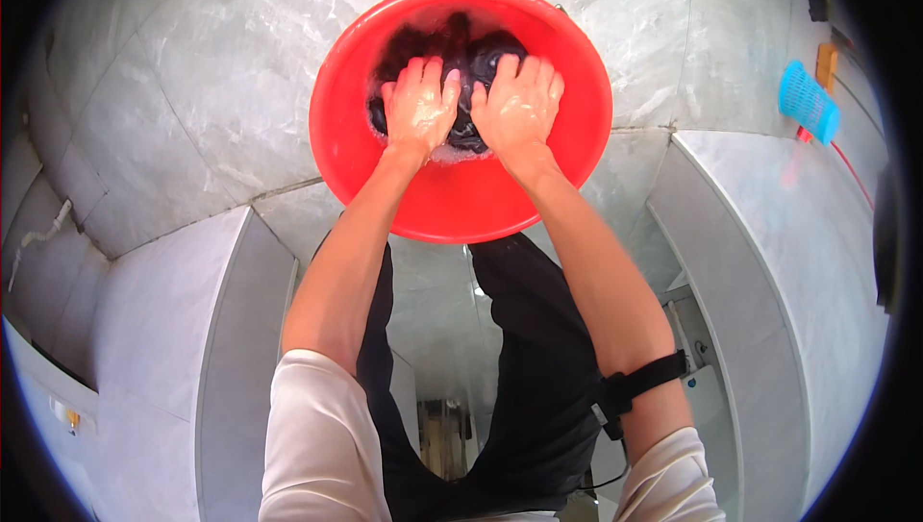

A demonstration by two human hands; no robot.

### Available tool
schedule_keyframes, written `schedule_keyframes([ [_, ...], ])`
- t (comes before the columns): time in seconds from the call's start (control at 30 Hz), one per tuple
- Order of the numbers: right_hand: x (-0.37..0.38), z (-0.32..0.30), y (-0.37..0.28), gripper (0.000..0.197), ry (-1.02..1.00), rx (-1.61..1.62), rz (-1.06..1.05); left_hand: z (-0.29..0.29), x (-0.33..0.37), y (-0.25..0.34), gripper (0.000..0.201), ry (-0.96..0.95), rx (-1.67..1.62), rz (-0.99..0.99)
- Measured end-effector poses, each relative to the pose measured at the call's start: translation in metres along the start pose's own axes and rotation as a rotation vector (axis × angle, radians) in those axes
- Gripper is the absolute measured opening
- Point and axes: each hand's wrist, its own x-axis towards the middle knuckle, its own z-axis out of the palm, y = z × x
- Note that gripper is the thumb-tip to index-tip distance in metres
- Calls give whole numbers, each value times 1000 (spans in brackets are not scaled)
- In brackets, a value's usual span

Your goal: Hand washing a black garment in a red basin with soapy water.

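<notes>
A round red plastic basin rests on the tiled floor in front of my knees. Inside it lies a wet, dark piece of cloth, with suds along its lower edge. My left hand bears down on the cloth's left part, fingers bent into it and knuckles up. Beside it, my right hand does the same on the right part. Both hands look wet, and their thumbs point toward each other across a small gap. The fingertips are partly hidden in the folds.
Grey marbled tiles surround the basin. Low tiled ledges stand at left and right. A light-blue perforated plastic basket is at the far right. A white pipe shows at the far left. My right arm wears a black strap.
</notes>
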Motion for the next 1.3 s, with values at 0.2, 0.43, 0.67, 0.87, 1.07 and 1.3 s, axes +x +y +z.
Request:
schedule_keyframes([
  [0.2, -13, 54, 8, 62, 294, 114, -197, 10, -21, 7, 38, 288, 117, 142],
  [0.43, -25, 53, 2, 58, 549, 152, -94, -7, -13, 16, 42, 347, -7, 149],
  [0.67, -27, 22, -38, 70, 464, 314, -15, 49, -6, -106, 57, -268, -139, 8],
  [0.87, -24, 35, -9, 73, -25, 314, 36, 24, -26, -50, 47, -311, -505, -151],
  [1.07, 88, 27, 28, 61, -247, 385, -145, -6, 69, 31, 37, -309, -826, -373],
  [1.3, 81, -11, -2, 37, -84, 224, -359, -25, 66, 9, 45, -62, 286, 87],
])
